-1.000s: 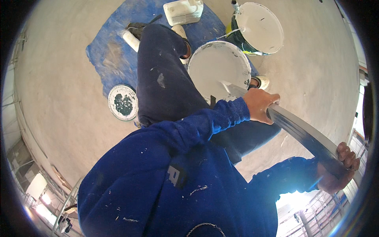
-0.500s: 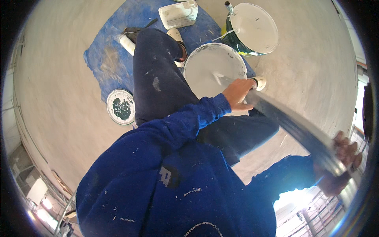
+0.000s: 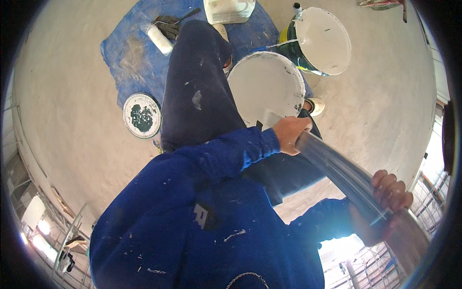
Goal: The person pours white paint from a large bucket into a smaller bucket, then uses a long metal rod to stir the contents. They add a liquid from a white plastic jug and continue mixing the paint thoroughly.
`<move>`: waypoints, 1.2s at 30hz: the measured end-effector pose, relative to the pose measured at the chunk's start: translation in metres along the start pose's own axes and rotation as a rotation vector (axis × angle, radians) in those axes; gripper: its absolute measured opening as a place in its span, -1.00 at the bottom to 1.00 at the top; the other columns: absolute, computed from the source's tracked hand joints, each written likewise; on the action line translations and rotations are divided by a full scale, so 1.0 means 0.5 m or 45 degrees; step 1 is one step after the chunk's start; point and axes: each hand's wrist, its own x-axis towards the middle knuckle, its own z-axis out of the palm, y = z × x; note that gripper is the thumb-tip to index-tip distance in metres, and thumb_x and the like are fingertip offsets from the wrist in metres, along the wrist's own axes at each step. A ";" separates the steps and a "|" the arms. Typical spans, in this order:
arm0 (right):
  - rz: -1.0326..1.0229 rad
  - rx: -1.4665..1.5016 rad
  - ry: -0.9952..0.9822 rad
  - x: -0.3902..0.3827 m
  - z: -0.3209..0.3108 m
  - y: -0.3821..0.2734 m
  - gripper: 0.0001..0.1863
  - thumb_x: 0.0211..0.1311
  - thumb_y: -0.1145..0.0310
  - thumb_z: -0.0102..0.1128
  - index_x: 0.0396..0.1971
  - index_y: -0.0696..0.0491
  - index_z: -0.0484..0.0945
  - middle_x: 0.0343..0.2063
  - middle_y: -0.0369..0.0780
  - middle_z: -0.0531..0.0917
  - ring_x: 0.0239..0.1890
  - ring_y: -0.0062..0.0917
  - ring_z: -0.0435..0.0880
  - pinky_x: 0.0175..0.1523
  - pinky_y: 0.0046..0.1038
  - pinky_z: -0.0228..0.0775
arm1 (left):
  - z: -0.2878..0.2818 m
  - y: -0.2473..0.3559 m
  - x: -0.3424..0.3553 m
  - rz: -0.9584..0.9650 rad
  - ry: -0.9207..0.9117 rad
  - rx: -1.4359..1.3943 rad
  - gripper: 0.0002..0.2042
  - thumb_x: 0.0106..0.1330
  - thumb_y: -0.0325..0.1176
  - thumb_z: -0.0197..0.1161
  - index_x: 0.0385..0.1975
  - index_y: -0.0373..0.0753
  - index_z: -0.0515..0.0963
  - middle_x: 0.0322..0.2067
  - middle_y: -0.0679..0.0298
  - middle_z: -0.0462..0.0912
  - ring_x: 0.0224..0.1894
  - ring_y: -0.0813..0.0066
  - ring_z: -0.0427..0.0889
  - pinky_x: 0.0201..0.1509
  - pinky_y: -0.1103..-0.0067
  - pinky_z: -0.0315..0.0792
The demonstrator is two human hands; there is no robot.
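Both hands have shifted since the earlier frames: left hand (image 3: 291, 136) sits lower in the picture than half a second ago, right hand (image 3: 389, 204) has come inward from the right edge, and the bar's near end has dropped toward the bucket's lower rim. Long grey bar (image 3: 339, 166) runs diagonally from centre to lower right, left fingers wrapped round it near the bucket, right fingers curled over it farther along; far end partly blurred. Its near end pokes out past the left hand, over the lower part of the white-rimmed bucket (image 3: 263, 53), just above centre; touching the pale mix (image 3: 255, 84) or not, can't tell. Progress, judging from this view: bucket open, mix showing a mostly smooth surface, smears up the inner wall. Bar in both hands and not set down, so handling at the bucket looks unfinished; coating on the bar and how much is left, can't tell. Green bucket (image 3: 288, 54), upper right, also open with pale contents. Lid with a dark patch (image 3: 142, 115) lies on the floor (image 3: 62, 101) at left, whose lid unclear. White jug (image 3: 230, 10) and white roller (image 3: 160, 40) on blue sheet (image 3: 130, 62), upper part of frame, neither in hand.
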 end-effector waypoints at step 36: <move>-0.244 -0.095 0.245 -0.082 -0.029 0.016 -0.78 -0.08 0.27 0.08 -0.53 -0.07 0.21 -0.62 -0.34 0.25 -0.51 -0.59 0.24 -0.34 -0.45 0.10 | 0.059 -0.014 -0.004 0.132 -0.174 0.047 -0.54 -0.43 -0.34 0.37 -0.43 -0.17 0.34 -0.60 0.15 0.48 -0.46 0.06 0.52 -0.41 0.31 0.37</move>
